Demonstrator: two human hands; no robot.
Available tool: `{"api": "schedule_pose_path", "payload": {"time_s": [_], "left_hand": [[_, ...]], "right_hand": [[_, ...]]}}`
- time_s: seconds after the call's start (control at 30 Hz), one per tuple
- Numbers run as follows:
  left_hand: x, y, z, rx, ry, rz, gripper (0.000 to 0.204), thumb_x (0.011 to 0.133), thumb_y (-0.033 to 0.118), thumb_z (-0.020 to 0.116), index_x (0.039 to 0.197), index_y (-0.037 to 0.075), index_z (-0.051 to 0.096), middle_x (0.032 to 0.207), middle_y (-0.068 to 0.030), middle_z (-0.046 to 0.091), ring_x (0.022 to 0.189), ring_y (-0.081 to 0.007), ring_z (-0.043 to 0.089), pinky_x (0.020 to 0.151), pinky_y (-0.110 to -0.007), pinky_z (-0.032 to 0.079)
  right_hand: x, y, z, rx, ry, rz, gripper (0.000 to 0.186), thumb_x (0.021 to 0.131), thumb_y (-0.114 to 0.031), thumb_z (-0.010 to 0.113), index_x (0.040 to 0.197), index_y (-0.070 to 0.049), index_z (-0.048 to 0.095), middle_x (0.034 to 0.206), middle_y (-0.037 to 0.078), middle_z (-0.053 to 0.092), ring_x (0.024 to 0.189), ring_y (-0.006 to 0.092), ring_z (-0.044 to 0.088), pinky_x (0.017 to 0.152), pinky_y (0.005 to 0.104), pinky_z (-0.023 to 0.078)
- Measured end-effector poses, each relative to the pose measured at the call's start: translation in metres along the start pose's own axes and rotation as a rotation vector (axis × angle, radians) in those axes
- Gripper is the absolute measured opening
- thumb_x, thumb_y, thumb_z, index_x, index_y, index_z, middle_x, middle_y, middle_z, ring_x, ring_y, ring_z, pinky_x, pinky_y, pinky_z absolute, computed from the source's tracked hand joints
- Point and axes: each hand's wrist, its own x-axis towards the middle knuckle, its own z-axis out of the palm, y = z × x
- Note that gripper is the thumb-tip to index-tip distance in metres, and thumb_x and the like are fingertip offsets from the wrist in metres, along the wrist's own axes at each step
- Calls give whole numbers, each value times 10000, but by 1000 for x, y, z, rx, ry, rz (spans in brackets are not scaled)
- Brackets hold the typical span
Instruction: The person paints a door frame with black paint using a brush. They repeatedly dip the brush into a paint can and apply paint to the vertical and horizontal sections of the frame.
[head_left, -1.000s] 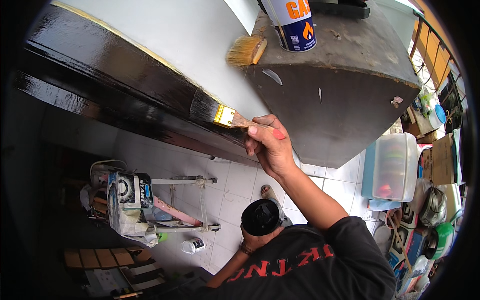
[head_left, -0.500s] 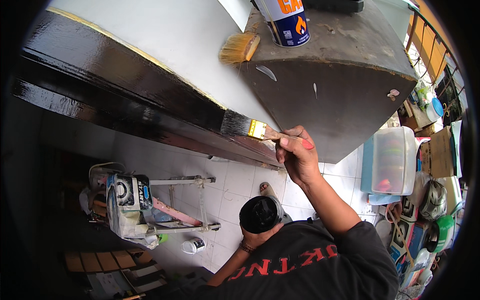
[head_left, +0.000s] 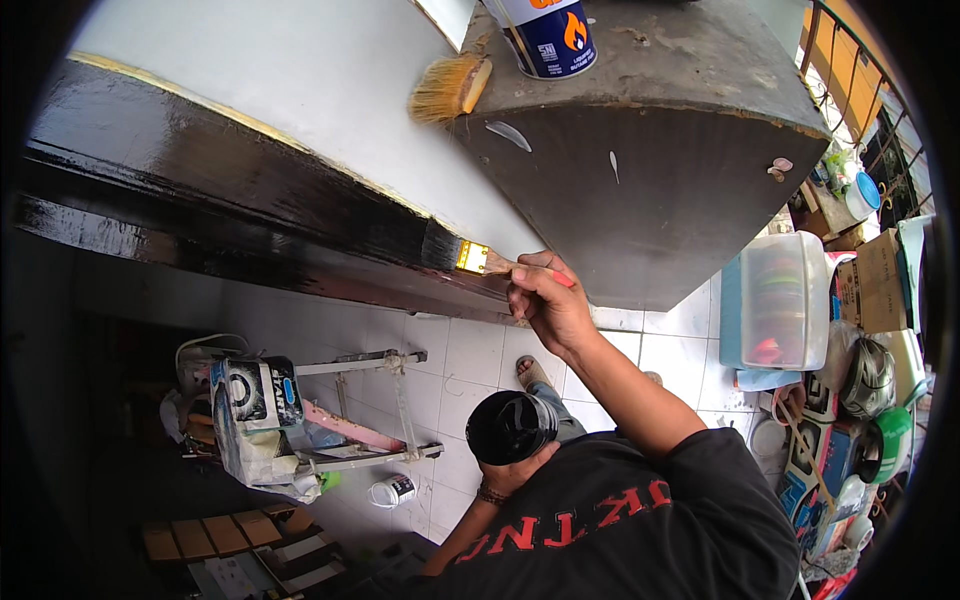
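Observation:
My right hand (head_left: 548, 305) grips a paintbrush (head_left: 473, 257) by its wooden, red-ended handle. Its dark bristles lie against the glossy black door frame (head_left: 220, 165), beside the strip of yellowish masking tape (head_left: 300, 145) along the white wall. Held low near my body, my left hand (head_left: 520, 470) is wrapped round a can of black paint (head_left: 500, 428). The paint inside looks dark and wet. Part of the left hand's fingers is hidden beneath the can.
On the grey ledge (head_left: 640, 190) stand a blue-and-white gas can (head_left: 550, 45) and a wide tan brush (head_left: 452, 88). A metal stepladder (head_left: 365, 365) is at left, with a small white pot (head_left: 392, 490) nearby. Plastic bins (head_left: 775, 300) and clutter line the right side.
My right hand has moved the paintbrush leftward along the frame. The view has shifted slightly, and the can in my left hand is tilted a little differently.

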Motion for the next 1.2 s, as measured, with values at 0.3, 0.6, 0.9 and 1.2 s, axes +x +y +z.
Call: {"api": "schedule_pose_path", "payload": {"time_s": [0.3,0.6,0.9,1.2], "left_hand": [[-1,-4,3,-20,-26,-2,548,787,422,849,1217,110,713,1236,-52,694,1176,-250,633,1081,-428,429],[-8,-6,6,-289,-74,-243,561,809,452,830,1231,105,705,1239,-52,695,1178,-239,636,1078,-407,430],[-6,-2,-4,-303,-88,-275,552,796,400,857,1234,102,700,1218,-45,703,1179,-219,636,1079,-389,433],[-13,-13,9,-223,-93,-195,552,763,395,880,1197,97,716,1185,-59,712,1139,-242,655,1052,-407,459]], "right_hand": [[-3,3,-26,-58,84,-5,328,843,-84,783,1094,14,595,849,92,654,700,176,659,590,314,526],[-14,-27,-10,40,-47,-67,262,849,-83,774,1015,-21,581,775,86,625,641,176,605,577,313,480],[0,-19,-25,-231,127,-116,232,840,-62,770,957,20,586,836,127,668,663,187,656,538,315,530],[-12,-34,10,-39,38,-178,222,865,-105,764,902,-41,556,806,135,676,600,171,643,480,285,502]]}}
